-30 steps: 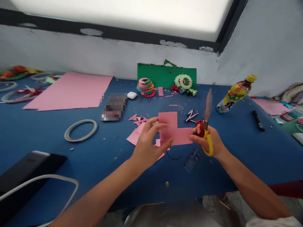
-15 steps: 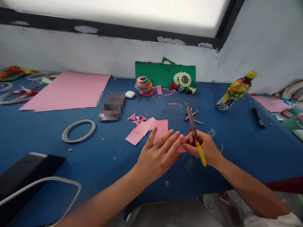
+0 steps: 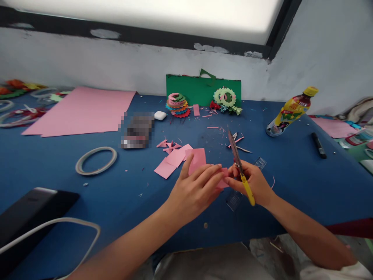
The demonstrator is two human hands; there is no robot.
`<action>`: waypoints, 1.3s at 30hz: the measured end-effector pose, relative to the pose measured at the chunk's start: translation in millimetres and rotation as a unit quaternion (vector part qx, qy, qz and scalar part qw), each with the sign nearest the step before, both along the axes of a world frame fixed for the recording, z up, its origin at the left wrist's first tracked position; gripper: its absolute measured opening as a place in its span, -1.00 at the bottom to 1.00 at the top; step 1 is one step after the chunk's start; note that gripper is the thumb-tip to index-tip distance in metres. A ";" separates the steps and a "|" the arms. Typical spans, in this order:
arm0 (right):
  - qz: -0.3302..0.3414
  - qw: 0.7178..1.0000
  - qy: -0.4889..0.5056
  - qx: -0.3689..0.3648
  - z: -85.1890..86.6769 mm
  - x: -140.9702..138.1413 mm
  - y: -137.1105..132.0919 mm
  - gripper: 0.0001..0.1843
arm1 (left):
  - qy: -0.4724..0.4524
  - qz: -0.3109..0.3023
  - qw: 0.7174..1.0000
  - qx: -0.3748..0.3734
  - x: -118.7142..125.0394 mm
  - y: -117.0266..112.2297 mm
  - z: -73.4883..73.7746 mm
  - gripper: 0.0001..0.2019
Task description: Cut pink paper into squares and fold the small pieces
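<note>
My left hand (image 3: 196,186) lies over a pink paper piece (image 3: 198,158), thumb on one side and curled fingers on the other, pinching it low over the blue table (image 3: 291,175). My right hand (image 3: 252,182) is closed round yellow-handled scissors (image 3: 239,165), blades together and pointing away from me. Its fingertips also meet the paper's right corner (image 3: 223,179), touching my left fingers.
Pink offcuts (image 3: 171,157) lie just beyond my hands. A tape ring (image 3: 96,160) lies to the left, a large pink sheet (image 3: 84,111) at the back left, paper rosettes (image 3: 178,105) before a green card (image 3: 201,89), a bottle (image 3: 290,112) and marker (image 3: 318,145) to the right, a dark device (image 3: 32,210) at the near left.
The pink paper, held up and spread between both hands a second ago, has come down close to the table. The scissors tilted from upright to leaning left, and my left fingers curled tighter.
</note>
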State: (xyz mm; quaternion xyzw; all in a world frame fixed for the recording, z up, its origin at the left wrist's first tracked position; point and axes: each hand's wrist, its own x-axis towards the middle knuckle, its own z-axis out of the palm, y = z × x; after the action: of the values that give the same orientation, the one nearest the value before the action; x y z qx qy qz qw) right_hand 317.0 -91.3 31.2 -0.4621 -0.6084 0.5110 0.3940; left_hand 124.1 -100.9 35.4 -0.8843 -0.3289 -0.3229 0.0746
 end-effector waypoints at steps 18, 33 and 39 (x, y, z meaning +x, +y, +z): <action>-0.034 0.998 -0.018 0.041 -1.1 10.4 6.1 -0.62 | -0.183 0.048 0.981 -0.029 -7.7 4.1 2.5 -0.40; -0.104 0.990 -0.003 0.098 -5.4 30.3 27.9 -0.60 | -0.511 -0.015 0.677 -0.529 -20.2 30.0 10.8 -0.72; -0.099 0.991 0.018 0.089 -7.0 30.8 30.1 -0.58 | -0.509 -0.037 0.704 -0.493 -19.7 30.2 8.1 -0.85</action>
State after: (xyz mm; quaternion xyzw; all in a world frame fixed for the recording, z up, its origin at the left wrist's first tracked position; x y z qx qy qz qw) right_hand 347.9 -61.2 24.2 -0.4742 -0.5952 0.4215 0.4932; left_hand 104.4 -70.7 43.5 -0.5075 -0.3959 -0.5182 -0.5632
